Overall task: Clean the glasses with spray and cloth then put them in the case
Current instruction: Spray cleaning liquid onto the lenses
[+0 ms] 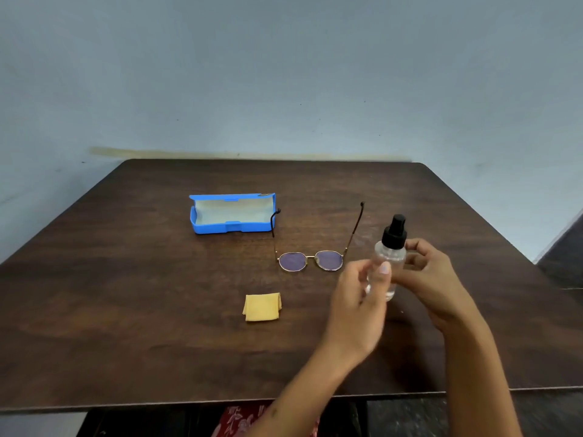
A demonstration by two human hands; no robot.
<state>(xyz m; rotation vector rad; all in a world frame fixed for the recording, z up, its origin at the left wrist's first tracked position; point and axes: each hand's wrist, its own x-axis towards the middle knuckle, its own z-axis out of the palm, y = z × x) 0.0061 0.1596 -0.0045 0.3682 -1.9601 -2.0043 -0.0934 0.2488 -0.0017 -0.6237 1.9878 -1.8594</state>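
Observation:
A small clear spray bottle (pixel 392 252) with a black pump top is held upright above the table, right of centre. My right hand (pixel 433 279) curls round it from the right, and my left hand (pixel 358 299), blurred, grips its lower part with the thumb across the front. Gold-rimmed glasses (pixel 310 260) lie on the table just left of the bottle, arms unfolded and pointing away from me. A folded yellow cloth (pixel 262 307) lies nearer to me. The blue case (pixel 232 212) stands open behind the glasses to the left, with a pale lining and nothing inside.
Everything sits on a dark wooden table (pixel 126 310) whose front edge runs along the bottom of the view. A pale blue wall stands behind it. Red patterned fabric (pixel 239 421) shows below the table edge.

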